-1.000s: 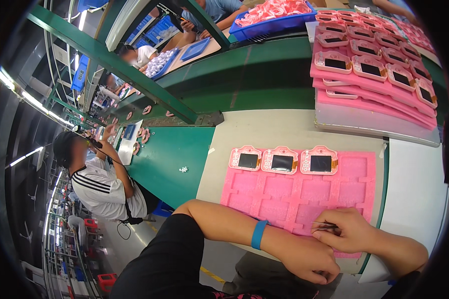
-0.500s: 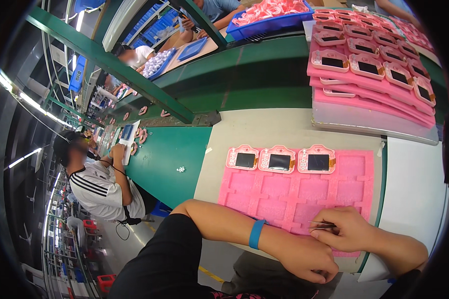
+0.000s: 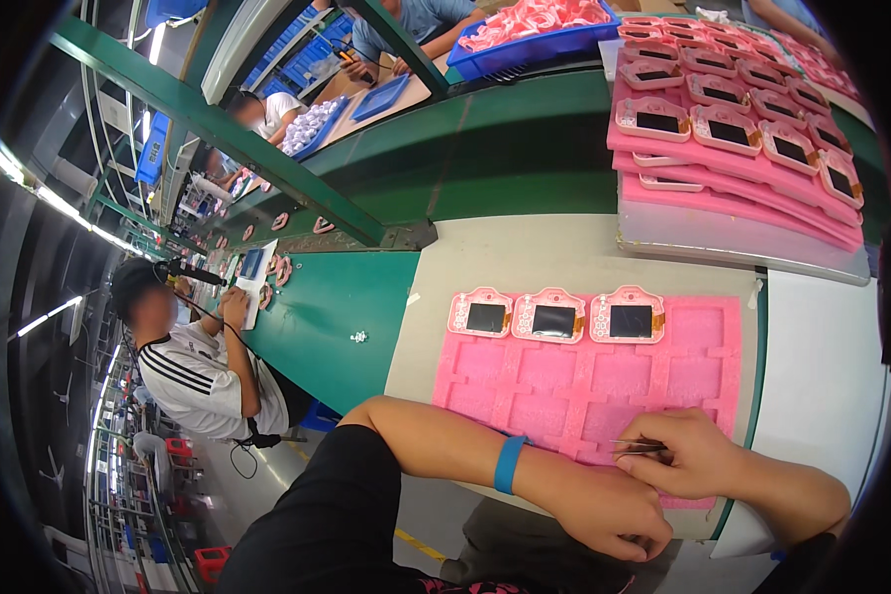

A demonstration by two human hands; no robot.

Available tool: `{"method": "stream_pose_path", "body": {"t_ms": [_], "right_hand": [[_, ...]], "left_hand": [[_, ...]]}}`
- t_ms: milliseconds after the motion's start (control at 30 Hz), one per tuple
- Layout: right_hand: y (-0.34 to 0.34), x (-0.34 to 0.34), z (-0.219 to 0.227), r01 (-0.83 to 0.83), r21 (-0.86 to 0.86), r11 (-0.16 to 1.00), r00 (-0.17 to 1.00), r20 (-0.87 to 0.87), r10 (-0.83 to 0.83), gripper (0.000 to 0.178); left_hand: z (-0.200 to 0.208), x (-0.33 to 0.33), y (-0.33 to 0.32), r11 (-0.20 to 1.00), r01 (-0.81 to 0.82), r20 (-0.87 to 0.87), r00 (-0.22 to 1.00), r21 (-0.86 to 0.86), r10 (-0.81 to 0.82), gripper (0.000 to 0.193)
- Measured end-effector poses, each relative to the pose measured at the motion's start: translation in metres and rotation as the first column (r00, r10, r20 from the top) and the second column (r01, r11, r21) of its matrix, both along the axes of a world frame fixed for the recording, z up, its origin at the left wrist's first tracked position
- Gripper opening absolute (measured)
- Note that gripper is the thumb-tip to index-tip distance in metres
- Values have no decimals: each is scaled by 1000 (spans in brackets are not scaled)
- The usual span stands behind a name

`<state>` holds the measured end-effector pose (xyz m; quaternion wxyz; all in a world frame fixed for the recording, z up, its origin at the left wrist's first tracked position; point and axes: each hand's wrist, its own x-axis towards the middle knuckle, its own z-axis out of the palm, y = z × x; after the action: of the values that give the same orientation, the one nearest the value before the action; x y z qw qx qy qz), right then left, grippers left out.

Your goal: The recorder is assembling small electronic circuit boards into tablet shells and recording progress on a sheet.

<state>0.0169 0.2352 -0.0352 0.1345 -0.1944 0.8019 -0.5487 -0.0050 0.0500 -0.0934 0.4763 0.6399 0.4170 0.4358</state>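
Three pink units [image 3: 548, 317] with dark screens lie side by side along the top row of one pink foam tray [image 3: 695, 378], which sits right of centre in the frame. One pair of tweezers [image 3: 643, 447] is in the right hand [image 3: 685, 453], at the lower right of the frame; its thumb and fingers pinch the tool, tips pointing left over the tray. The units lie above that hand in the picture, well apart from it. The left hand [image 3: 616, 517], just below, has its fingers curled; I cannot tell whether they grip anything. One blue band [image 3: 510, 465] circles the left wrist.

At upper right stands one stack [image 3: 738, 163] of foam sheets with units, four along the front edge of its top sheet; those farther back are crowded and hard to count. One blue bin [image 3: 535, 49] of pink parts sits at top centre. One small white piece [image 3: 360, 337] lies on the green table [image 3: 327, 297].

The left forearm hides part of the tray's lower edge, and the right hand covers its lower right pockets. The left fingertips are mostly hidden.
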Motion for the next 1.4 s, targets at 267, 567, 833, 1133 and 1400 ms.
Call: {"method": "stream_pose_path", "body": {"t_ms": [267, 567, 833, 1133, 1400], "right_hand": [[2, 2, -1, -14, -19, 1000, 1000, -14, 14, 14], [-8, -5, -27, 13, -120, 993, 985, -172, -33, 16], [-14, 0, -32, 61, -210, 976, 969, -222, -108, 18], [-13, 2, -36, 66, -252, 965, 967, -222, -125, 16], [-15, -3, -37, 71, -221, 973, 960, -249, -126, 17]], "left_hand": [[39, -15, -2, 997, -23, -19, 1000, -76, 21, 6], [57, -37, 5, 969, 157, -154, 970, -192, -188, 17], [83, -36, 12, 932, 153, -233, 943, -329, -237, 15], [78, -32, 12, 922, 135, -242, 942, -362, -233, 15], [83, -25, 18, 947, 88, -251, 953, -307, -170, 15]]}}
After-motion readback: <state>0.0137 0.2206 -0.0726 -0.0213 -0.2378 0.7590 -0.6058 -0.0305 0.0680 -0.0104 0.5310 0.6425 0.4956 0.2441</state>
